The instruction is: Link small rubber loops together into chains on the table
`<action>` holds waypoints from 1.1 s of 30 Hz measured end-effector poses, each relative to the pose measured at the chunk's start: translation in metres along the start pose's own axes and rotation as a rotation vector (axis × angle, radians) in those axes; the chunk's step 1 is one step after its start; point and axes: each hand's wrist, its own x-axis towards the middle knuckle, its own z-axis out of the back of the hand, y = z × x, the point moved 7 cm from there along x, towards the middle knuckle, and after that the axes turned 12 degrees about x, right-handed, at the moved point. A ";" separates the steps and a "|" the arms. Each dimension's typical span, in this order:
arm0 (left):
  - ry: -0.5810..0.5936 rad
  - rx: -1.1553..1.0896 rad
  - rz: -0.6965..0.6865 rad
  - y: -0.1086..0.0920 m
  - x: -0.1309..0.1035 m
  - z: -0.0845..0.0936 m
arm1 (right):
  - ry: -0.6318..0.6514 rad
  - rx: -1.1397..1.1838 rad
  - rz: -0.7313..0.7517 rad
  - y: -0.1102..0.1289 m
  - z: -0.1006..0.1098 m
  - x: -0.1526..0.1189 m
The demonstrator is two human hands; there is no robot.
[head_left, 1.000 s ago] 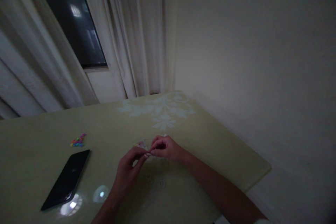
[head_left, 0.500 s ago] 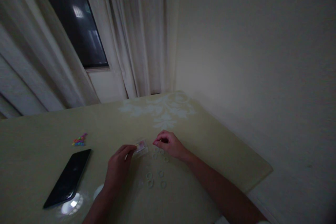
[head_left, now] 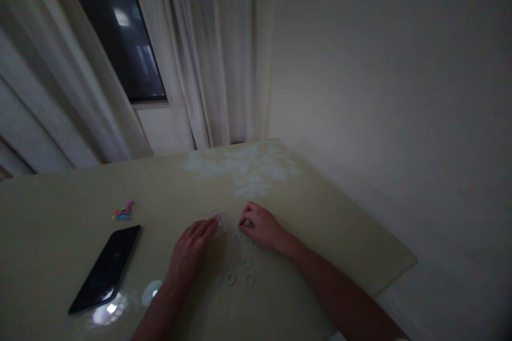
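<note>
And here on the glossy table (head_left: 280, 303), nearest of all, we have a loose scatter of small pale rings (head_left: 230, 278), lying flat in front of the hands, with the dark tablet (head_left: 106, 272) off to the left. Just beyond the rings, the left hand (head_left: 191, 248) is in on the small clear bag (head_left: 222, 228), fingers close together and laid over its near left part; whether the thumb pinches underneath, I can't tell. Across from it, the right hand (head_left: 264, 229) is low over the table, thumb and forefinger drawn together at the tips, a ring just beside it; anything tiny between those tips is too small to make out. So it's bag work on one side, fine fingertip work on the other, and I'd judge this calls for a light touch, with the bag held steady. Inside the bag there's something whitish and pink, mostly covered by the fingers. Farther left sits a little heap of bright coloured pieces (head_left: 123, 212), and beyond the table hang long curtains (head_left: 224, 64) beside a dark window (head_left: 116, 26).
</note>
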 end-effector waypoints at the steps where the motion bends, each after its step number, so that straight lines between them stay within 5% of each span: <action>1: -0.012 0.018 -0.015 -0.003 0.000 -0.001 | 0.008 -0.011 0.002 -0.001 -0.001 0.000; 7: 0.056 -0.085 -0.232 -0.051 -0.001 -0.012 | 0.049 -0.155 0.040 0.003 -0.008 0.001; 10: 0.124 -0.180 -0.217 -0.061 0.002 -0.015 | 0.067 -0.251 0.069 0.007 -0.011 0.001; 20: 0.150 -0.131 -0.159 -0.054 -0.006 -0.031 | 0.061 -0.119 0.059 0.005 0.005 -0.001; 28: 0.191 -0.466 0.199 -0.035 -0.005 -0.026 | 0.179 0.002 0.070 0.005 0.018 -0.007; 33: 0.150 -0.678 0.239 -0.041 0.000 -0.014 | 0.258 -0.013 0.078 0.001 0.007 -0.009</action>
